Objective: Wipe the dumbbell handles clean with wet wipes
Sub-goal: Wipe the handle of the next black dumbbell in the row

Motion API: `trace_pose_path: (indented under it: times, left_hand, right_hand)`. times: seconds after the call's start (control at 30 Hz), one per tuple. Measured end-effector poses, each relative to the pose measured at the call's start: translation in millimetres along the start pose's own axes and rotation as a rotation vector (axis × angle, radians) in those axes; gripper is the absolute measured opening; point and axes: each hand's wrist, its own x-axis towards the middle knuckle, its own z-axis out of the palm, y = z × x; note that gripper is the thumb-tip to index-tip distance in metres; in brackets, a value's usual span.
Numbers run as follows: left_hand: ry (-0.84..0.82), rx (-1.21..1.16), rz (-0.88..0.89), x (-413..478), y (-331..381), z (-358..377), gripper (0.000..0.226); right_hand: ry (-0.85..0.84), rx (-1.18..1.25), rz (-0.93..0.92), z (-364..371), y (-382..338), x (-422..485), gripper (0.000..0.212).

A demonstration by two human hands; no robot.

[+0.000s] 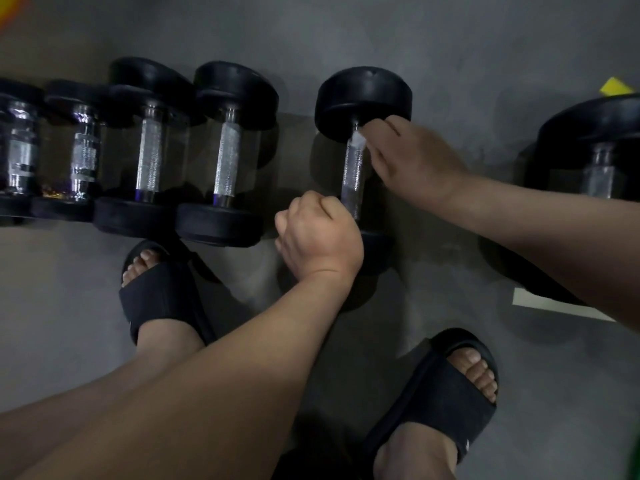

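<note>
A black dumbbell (363,95) with a knurled metal handle (352,174) lies on the grey floor between my two hands. My left hand (320,233) grips the near end of that handle, fingers curled round it. My right hand (412,157) presses a thin white wet wipe (356,140) against the far end of the handle, just below the far weight head. Most of the wipe is hidden under my fingers.
Several more black dumbbells (225,150) lie side by side in a row to the left. A larger dumbbell (595,161) lies at the right, with a white flat item (554,303) beneath my right forearm. My feet in black slides (159,292) stand close to the row.
</note>
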Motion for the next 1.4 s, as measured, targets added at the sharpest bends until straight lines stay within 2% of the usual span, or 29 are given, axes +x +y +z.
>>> trace_pose_path:
  times: [0.17, 0.3, 0.37, 0.43, 0.53, 0.63, 0.73, 0.87, 0.93, 0.97, 1.0, 1.07, 1.13, 1.2, 1.3, 1.4]
  left_hand:
    - [-0.003, 0.005, 0.018, 0, -2, 1, 0.022]
    - [-0.003, 0.020, 0.012, 0, -2, 2, 0.022]
    - [0.003, 0.021, 0.011, -1, -2, 3, 0.022]
    - [0.011, 0.022, 0.013, -1, -2, 4, 0.024]
    - [0.022, 0.029, 0.024, -6, 2, 8, 0.026]
    - [0.032, 0.062, 0.042, -13, 5, 13, 0.030]
    - [0.035, 0.090, 0.053, -18, 8, 18, 0.038]
    - [0.044, 0.082, 0.049, -20, 10, 18, 0.038]
    - [0.038, 0.064, 0.045, -19, 9, 17, 0.032]
    - [0.034, 0.054, 0.044, -17, 8, 16, 0.031]
    - [0.034, 0.050, 0.045, -16, 7, 15, 0.030]
    - [0.040, 0.053, 0.049, -16, 7, 14, 0.029]
    - [0.043, 0.061, 0.057, -17, 8, 15, 0.029]
    - [0.042, 0.072, 0.061, -19, 9, 17, 0.028]
    - [0.051, 0.077, 0.065, -21, 9, 19, 0.029]
    - [0.060, 0.080, 0.059, -21, 11, 19, 0.029]
  right_hand:
    - [-0.037, 0.038, -0.043, 3, -1, -6, 0.037]
    - [-0.086, 0.006, 0.002, 7, -2, -3, 0.046]
    - [-0.139, -0.061, 0.035, 3, -7, -1, 0.042]
    - [-0.128, -0.078, 0.028, 0, -11, 1, 0.028]
    - [-0.062, -0.063, 0.097, -1, -13, 2, 0.037]
    - [-0.107, 0.012, 0.176, 0, -12, 0, 0.034]
    - [-0.152, 0.005, 0.187, -2, -8, 2, 0.041]
    - [-0.242, -0.062, 0.063, -14, -1, -5, 0.047]
    - [-0.195, 0.007, 0.093, -17, 6, -11, 0.036]
    - [-0.177, 0.082, 0.183, -18, 11, -13, 0.033]
    - [-0.158, 0.182, 0.267, -16, 17, -16, 0.034]
    - [-0.136, 0.274, 0.305, -15, 20, -20, 0.032]
    - [-0.124, 0.134, 0.115, -14, 18, -19, 0.030]
    - [-0.133, 0.026, 0.007, -16, 16, -14, 0.040]
    - [-0.185, -0.091, -0.028, -15, 8, -10, 0.040]
    - [-0.094, -0.124, -0.044, -12, -3, -3, 0.026]
